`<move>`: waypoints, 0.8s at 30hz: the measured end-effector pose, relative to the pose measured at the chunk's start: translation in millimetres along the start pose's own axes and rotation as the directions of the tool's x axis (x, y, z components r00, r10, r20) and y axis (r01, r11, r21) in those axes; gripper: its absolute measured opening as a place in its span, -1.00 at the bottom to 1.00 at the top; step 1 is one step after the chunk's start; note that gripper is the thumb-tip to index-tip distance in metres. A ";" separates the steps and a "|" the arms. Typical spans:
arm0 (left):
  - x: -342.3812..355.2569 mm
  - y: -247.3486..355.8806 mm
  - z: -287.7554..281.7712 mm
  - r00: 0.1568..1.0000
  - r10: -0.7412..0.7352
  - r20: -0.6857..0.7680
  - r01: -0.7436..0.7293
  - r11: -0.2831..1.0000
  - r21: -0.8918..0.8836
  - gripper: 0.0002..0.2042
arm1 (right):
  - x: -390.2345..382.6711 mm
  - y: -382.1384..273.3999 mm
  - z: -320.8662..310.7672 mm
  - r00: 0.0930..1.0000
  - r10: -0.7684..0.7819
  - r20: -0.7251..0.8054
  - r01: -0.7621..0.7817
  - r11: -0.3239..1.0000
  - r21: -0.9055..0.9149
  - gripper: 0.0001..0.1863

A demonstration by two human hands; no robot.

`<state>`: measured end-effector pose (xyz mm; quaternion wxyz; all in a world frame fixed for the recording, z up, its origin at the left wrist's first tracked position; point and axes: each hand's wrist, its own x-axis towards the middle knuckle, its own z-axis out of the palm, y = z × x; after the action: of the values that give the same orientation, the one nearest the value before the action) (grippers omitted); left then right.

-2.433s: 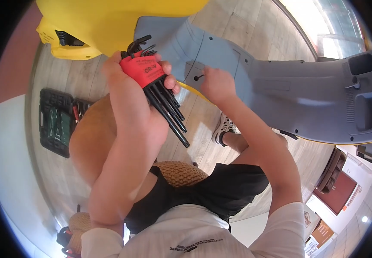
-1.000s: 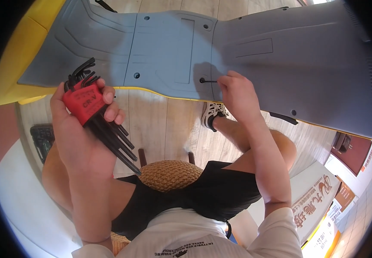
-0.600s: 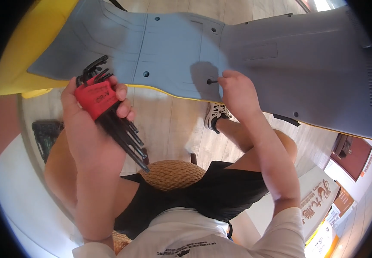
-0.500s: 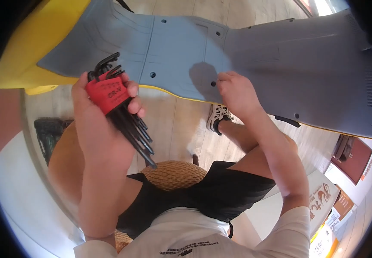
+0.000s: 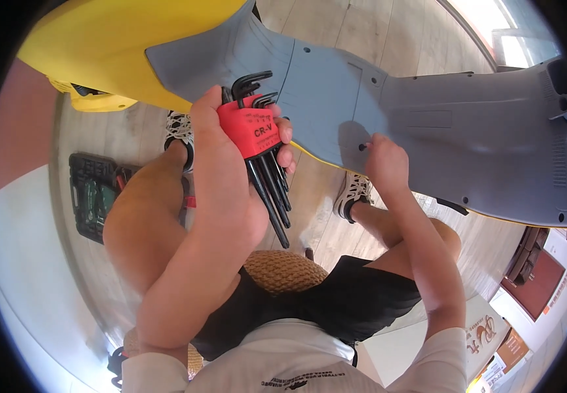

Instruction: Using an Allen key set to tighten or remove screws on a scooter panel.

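Observation:
My left hand [image 5: 221, 147] is closed around a hex key set, whose red plastic holder [image 5: 249, 131] carries several black L-shaped keys. Their short bent ends stick up, and the long arms point down toward my lap. My right hand [image 5: 388, 164] has its fingers pinched together at the grey footboard [image 5: 326, 92] of what looks like a yellow scooter. Its fingertips are right beside a dark round fastener hole [image 5: 363, 147] near the board's close edge; anything between them is too small or hidden to make out.
Yellow body panels [image 5: 119, 46] rise at the far left. An opened dark tool case [image 5: 93, 196] lies on the wooden floor [image 5: 146, 141] beside my left leg. I sit on a woven stool [image 5: 283, 270]. Boxes [image 5: 513, 347] stand at the lower right.
The view has shifted left, bringing more of the tool case into sight. My left hand has moved right with the hex key set, closer to the footboard. My right hand stays by the same hole.

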<state>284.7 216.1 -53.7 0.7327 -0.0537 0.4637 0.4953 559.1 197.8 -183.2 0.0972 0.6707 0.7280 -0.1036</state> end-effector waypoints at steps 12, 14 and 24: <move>-7.9 1.6 5.7 0.912 0.100 0.398 -0.155 0.982 0.109 -0.40 | -14.4 -13.9 -30.2 0.942 0.325 -0.085 -0.322 0.945 0.047 -0.82; -6.5 1.0 5.6 0.887 -0.024 0.460 0.036 0.999 -0.017 -0.37 | -16.6 -10.6 -52.6 0.879 0.413 -0.237 -0.241 0.816 0.526 -0.86; -2.3 -23.9 14.2 0.811 -0.184 0.556 0.042 0.965 0.258 -0.39 | -51.4 -23.5 -136.1 0.985 0.114 -0.128 0.162 -0.370 0.915 -0.90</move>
<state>312.0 210.2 -53.1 0.8677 0.1569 0.2717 0.3856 539.5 185.1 -37.8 -0.5639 0.4457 0.3407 -0.6060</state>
